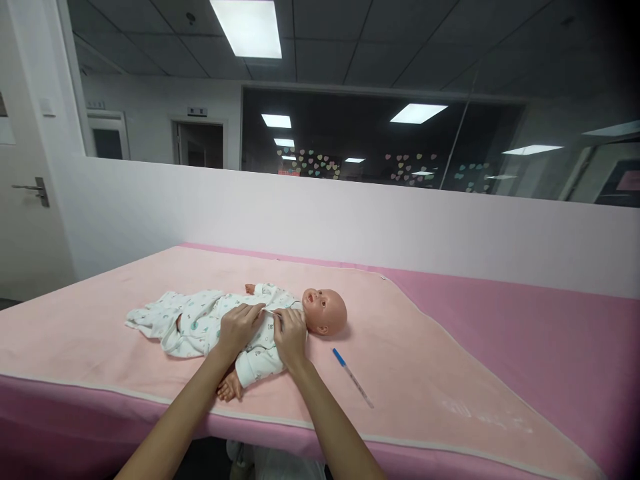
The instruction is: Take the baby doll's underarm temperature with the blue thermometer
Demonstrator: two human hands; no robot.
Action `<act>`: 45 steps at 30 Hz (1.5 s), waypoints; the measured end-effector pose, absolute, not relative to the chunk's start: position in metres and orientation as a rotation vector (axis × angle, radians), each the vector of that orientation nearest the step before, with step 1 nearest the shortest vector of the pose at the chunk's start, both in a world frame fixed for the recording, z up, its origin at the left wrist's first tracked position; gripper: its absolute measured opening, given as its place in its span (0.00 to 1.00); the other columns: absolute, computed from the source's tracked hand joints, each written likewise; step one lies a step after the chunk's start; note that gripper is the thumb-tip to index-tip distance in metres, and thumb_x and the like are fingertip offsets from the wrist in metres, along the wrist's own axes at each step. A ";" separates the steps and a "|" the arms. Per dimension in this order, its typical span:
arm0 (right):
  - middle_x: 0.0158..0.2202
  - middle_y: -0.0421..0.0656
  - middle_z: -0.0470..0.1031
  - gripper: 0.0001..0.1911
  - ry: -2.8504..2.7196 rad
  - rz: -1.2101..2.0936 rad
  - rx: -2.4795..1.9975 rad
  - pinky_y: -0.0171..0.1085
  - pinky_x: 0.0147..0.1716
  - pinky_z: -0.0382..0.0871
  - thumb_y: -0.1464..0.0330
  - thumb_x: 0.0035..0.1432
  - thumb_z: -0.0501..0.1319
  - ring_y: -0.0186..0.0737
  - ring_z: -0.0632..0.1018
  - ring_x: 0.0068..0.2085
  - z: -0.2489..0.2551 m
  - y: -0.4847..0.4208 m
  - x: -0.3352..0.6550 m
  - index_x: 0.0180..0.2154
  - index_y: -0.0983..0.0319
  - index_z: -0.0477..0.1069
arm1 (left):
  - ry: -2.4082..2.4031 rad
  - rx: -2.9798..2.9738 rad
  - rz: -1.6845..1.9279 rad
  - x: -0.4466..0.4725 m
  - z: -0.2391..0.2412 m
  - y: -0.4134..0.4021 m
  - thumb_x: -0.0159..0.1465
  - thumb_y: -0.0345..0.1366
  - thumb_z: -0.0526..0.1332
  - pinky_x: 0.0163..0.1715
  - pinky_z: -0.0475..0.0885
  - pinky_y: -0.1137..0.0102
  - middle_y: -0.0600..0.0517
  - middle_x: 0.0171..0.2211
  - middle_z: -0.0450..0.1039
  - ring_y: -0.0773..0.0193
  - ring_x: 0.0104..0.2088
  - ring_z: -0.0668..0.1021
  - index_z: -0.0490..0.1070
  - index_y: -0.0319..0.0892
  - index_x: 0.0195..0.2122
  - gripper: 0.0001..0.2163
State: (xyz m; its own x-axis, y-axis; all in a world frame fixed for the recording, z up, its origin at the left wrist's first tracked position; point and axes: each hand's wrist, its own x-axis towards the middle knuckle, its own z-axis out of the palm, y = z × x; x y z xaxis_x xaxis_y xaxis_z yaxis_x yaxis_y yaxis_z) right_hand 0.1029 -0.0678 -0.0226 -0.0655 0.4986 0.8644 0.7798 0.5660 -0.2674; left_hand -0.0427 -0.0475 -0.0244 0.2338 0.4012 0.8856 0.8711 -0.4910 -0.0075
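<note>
A baby doll (327, 312) lies on its back on the peach-coloured mat, its head toward the right. White printed baby clothes (200, 317) cover its body and arms. Over the doll's chest, my left hand (242, 327) pinches the front of the garment with closed fingers. Close beside it, my right hand (290, 332) also has its fingers closed on the cloth, just below the doll's neck. The doll's near hand (231, 387) sticks out of its sleeve. My fingers cover the exact spot of cloth they hold.
A pen with a blue cap (353, 377) lies right of the doll on the peach mat (430, 373). Pink cover (550, 333) shows beyond the mat. A low white wall (350, 223) with glass above stands behind, and a door (30, 187) is at the left.
</note>
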 end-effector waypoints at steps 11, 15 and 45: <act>0.29 0.42 0.71 0.10 -1.672 -0.297 -1.076 0.38 0.38 0.57 0.72 0.60 0.48 0.38 0.69 0.34 -0.025 -0.064 0.104 0.32 0.61 0.67 | -1.289 -2.187 -1.319 -0.092 -0.027 -0.060 0.61 0.39 0.54 0.35 0.69 0.67 0.50 0.37 0.73 0.60 0.37 0.75 0.72 0.45 0.36 0.09; 0.29 0.41 0.71 0.10 -1.643 -0.307 -1.082 0.36 0.37 0.57 0.72 0.60 0.48 0.37 0.70 0.33 -0.026 -0.063 0.105 0.32 0.61 0.67 | -1.203 -2.097 -1.395 -0.088 -0.031 -0.055 0.62 0.36 0.54 0.35 0.70 0.66 0.48 0.38 0.73 0.61 0.36 0.75 0.74 0.46 0.36 0.09; 0.28 0.41 0.70 0.11 -1.677 -0.258 -1.112 0.35 0.35 0.56 0.73 0.59 0.47 0.36 0.67 0.32 -0.025 -0.065 0.104 0.31 0.62 0.67 | -1.358 -2.072 -0.990 -0.080 -0.030 -0.055 0.63 0.37 0.51 0.31 0.65 0.67 0.50 0.30 0.77 0.59 0.32 0.76 0.72 0.43 0.33 0.11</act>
